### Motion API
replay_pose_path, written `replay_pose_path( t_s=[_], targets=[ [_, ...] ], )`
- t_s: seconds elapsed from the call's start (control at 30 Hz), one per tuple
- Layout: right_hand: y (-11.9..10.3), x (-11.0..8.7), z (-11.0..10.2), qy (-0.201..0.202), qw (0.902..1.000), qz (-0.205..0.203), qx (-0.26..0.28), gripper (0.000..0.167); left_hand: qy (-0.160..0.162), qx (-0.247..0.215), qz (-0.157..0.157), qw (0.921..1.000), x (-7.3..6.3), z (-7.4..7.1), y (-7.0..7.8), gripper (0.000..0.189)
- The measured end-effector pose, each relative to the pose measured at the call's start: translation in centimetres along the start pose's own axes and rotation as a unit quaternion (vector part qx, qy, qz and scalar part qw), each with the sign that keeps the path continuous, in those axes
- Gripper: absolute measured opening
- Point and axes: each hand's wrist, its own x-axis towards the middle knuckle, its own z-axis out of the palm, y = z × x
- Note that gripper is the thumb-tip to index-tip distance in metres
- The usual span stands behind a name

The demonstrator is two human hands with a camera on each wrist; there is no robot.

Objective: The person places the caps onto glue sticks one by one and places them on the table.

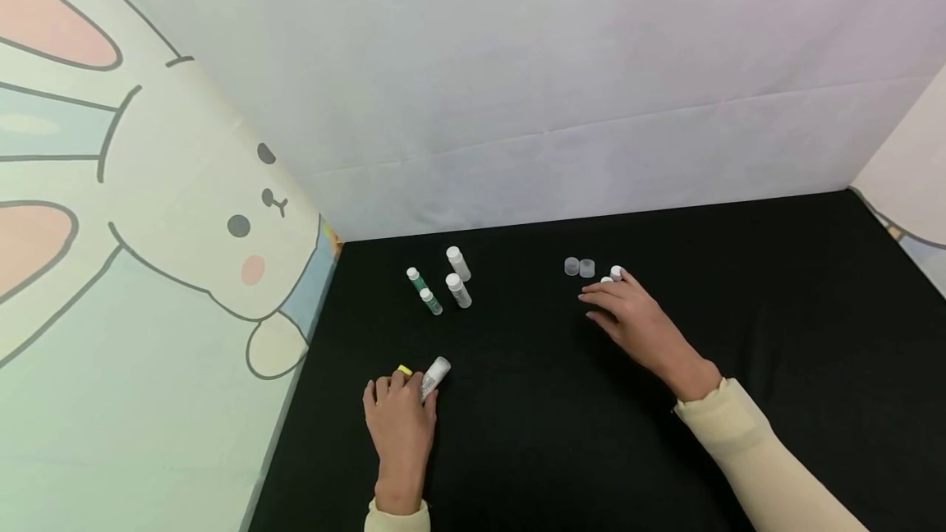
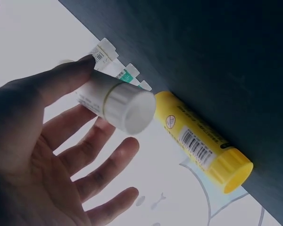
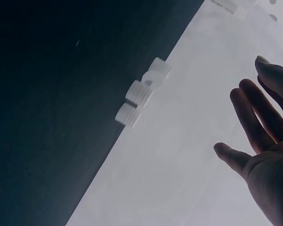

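My left hand (image 1: 401,427) pinches a white glue stick (image 2: 115,101) between thumb and index finger, its other fingers spread loosely. Beside that hand a yellow glue stick (image 2: 191,134) lies on the black tabletop; in the head view only a bit of its yellow end (image 1: 405,369) shows past the knuckles. Over on the right, my right hand (image 1: 643,325) hovers with relaxed, parted fingers and nothing in them. Just beyond its fingertips are small white caps (image 1: 617,272), partly covered by the hand in the head view, and two translucent caps (image 1: 579,268) side by side.
Toward the back left stand two white glue sticks (image 1: 459,291) and two slimmer green tubes with white caps (image 1: 432,302). A pale wall cloth (image 1: 547,105) rises behind the black table (image 1: 517,433), and a rabbit-patterned panel (image 1: 199,212) borders the left side.
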Motion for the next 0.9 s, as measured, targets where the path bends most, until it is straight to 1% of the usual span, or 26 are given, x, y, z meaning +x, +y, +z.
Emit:
replay_pose_path(
  t_s=[0.27,0.43,0.67,0.9],
  targets=[
    [1.3,0.1,-0.5,-0.01,0.9994,0.031,-0.011,0.034,-0.021,0.011,-0.019,0.9996,-0.1,0.0,-0.3,0.028],
    [2.1,0.1,-0.6,-0.015,0.9987,0.046,-0.016,0.036,-0.031,0.019,-0.025,0.999,-0.1,-0.1,-0.3,0.029],
    [2.9,0.2,-0.9,-0.028,0.9974,0.063,-0.018,0.037,-0.066,0.028,-0.043,0.9965,0.0,-0.3,-0.4,0.03],
    [3.1,0.3,-1.1,-0.045,0.9955,0.083,-0.012,0.036,-0.087,0.024,-0.061,0.9941,0.0,-0.3,-0.3,0.029]
  ],
)
